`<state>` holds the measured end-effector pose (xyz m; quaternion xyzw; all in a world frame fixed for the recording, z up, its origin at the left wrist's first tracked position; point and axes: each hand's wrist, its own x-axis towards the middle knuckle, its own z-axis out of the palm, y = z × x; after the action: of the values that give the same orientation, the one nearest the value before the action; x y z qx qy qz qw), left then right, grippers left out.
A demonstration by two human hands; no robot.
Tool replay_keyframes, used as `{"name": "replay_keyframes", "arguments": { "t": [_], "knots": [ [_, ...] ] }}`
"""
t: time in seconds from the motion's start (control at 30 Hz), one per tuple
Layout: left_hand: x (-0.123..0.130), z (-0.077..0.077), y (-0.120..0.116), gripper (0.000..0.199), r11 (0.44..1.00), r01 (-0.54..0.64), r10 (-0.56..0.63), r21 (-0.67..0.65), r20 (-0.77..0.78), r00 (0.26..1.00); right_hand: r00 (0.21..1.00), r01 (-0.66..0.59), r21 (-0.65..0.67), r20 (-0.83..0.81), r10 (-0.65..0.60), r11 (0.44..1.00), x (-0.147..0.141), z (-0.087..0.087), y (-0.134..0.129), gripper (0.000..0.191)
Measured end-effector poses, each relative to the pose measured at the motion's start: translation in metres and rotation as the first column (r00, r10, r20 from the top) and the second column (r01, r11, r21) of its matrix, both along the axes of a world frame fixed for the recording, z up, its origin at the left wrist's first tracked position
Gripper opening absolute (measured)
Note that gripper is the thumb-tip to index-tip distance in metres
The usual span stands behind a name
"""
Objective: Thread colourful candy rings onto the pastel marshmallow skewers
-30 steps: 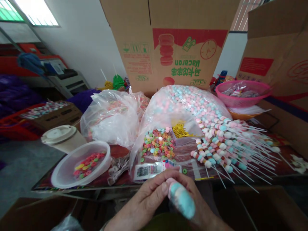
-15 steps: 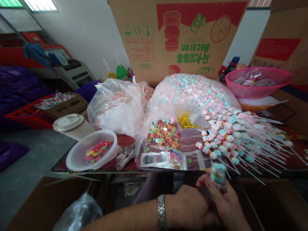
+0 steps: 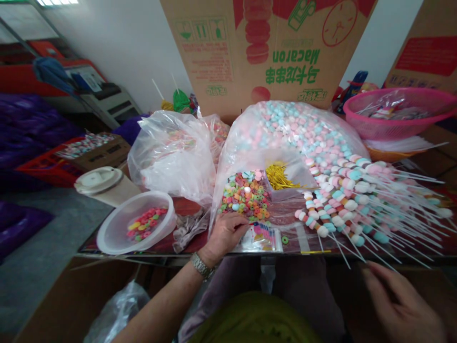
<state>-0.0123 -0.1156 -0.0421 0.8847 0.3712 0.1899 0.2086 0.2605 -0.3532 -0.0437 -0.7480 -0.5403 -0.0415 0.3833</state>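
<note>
My left hand (image 3: 228,233), with a metal watch on its wrist, bends its fingers over the left end of a stack of printed clear plastic bags (image 3: 262,238) at the table's front edge. The fingertips press together on the bags. My right hand (image 3: 402,300), slightly blurred, is low on the right with its fingers stretched apart, beside the stick ends of a pile of skewered pastel candies (image 3: 352,200). I make out nothing in it. Colourful candy rings (image 3: 246,197) lie behind my left hand, beside a tray of gold twist ties (image 3: 280,176).
A white bowl of candy rings (image 3: 135,224) and a lidded cup (image 3: 107,186) stand left. Behind are a filled plastic bag (image 3: 171,157), a large bag of pastel candies (image 3: 296,126) and a tall carton (image 3: 221,57). A pink basket (image 3: 400,121) stands back right.
My hands have moved apart: the left to the bag stack, the right outward to the right. The wrapped blue candy item is out of my right hand and no longer visible.
</note>
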Motion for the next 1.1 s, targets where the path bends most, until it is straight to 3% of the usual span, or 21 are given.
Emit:
{"name": "replay_keyframes", "arguments": {
  "t": [0.07, 0.13, 0.23, 0.33, 0.43, 0.5, 0.57, 0.67, 0.73, 0.83, 0.9, 0.97, 1.03, 1.07, 1.1],
  "knots": [
    [-0.002, -0.004, -0.004, 0.016, 0.998, -0.013, 0.007, 0.065, 0.085, 0.996, 0.972, -0.230, 0.048, -0.029, 0.231, 0.972, -0.035, 0.000, 0.056, 0.014],
    [-0.005, -0.005, -0.007, 0.015, 0.993, -0.020, 0.006, 0.119, 0.113, 0.994, 0.910, -0.412, 0.044, -0.040, 0.414, 0.910, -0.073, 0.000, 0.108, 0.016],
    [-0.009, -0.004, -0.011, 0.016, 0.990, 0.008, -0.030, 0.144, 0.150, 0.988, 0.860, -0.509, -0.026, -0.057, 0.507, 0.860, -0.118, -0.005, 0.161, 0.014],
    [-0.010, -0.004, -0.012, 0.016, 0.991, 0.092, -0.104, 0.094, 0.132, 0.986, 0.857, -0.514, -0.025, -0.051, 0.512, 0.858, -0.130, -0.011, 0.181, 0.016],
    [-0.012, -0.003, -0.008, 0.028, 0.992, 0.106, -0.105, 0.062, -0.019, 0.994, 0.906, -0.422, 0.024, -0.026, 0.422, 0.906, -0.104, 0.001, 0.181, 0.019],
    [-0.013, 0.005, -0.006, 0.029, 0.995, 0.069, -0.061, 0.076, -0.103, 0.993, 0.961, -0.274, 0.075, -0.014, 0.276, 0.959, -0.074, 0.021, 0.172, 0.019],
    [-0.012, 0.019, -0.009, 0.032, 0.995, 0.050, -0.042, 0.092, -0.078, 0.996, 0.989, -0.143, 0.071, -0.017, 0.145, 0.987, -0.049, 0.044, 0.154, 0.017],
    [0.000, 0.045, -0.025, 0.043, 0.995, 0.059, -0.073, 0.085, 0.161, 0.984, 0.948, -0.318, -0.112, -0.048, 0.315, 0.941, -0.039, 0.063, 0.118, 0.017],
    [0.014, 0.056, -0.037, 0.060, 0.987, 0.161, -0.163, 0.029, 0.226, 0.960, 0.898, -0.440, -0.144, -0.078, 0.434, 0.886, -0.050, 0.059, 0.096, 0.020],
    [0.032, 0.060, -0.048, 0.080, 0.942, 0.308, -0.276, -0.136, 0.210, 0.938, 0.882, -0.471, -0.089, -0.037, 0.470, 0.878, -0.066, 0.042, 0.075, 0.024],
    [0.035, 0.067, -0.050, 0.067, 0.898, 0.345, -0.265, -0.272, 0.292, 0.919, 0.885, -0.461, -0.082, 0.030, 0.464, 0.884, -0.065, 0.034, 0.067, 0.025],
    [0.030, 0.085, -0.051, 0.043, 0.878, 0.328, -0.148, -0.349, 0.453, 0.879, 0.876, -0.449, -0.109, 0.141, 0.461, 0.887, -0.059, 0.031, 0.064, 0.025],
    [0.026, 0.109, -0.055, 0.026, 0.934, 0.201, 0.013, -0.294, 0.591, 0.807, 0.843, -0.439, -0.143, 0.276, 0.462, 0.887, -0.051, 0.034, 0.062, 0.027],
    [0.026, 0.119, -0.059, 0.026, 0.964, 0.137, 0.032, -0.229, 0.609, 0.792, 0.820, -0.443, -0.153, 0.330, 0.468, 0.883, -0.049, 0.037, 0.062, 0.029],
    [0.028, 0.125, -0.064, 0.030, 0.972, 0.151, -0.020, -0.180, 0.576, 0.817, 0.799, -0.456, -0.156, 0.362, 0.480, 0.876, -0.048, 0.039, 0.061, 0.030]
  ]
}}
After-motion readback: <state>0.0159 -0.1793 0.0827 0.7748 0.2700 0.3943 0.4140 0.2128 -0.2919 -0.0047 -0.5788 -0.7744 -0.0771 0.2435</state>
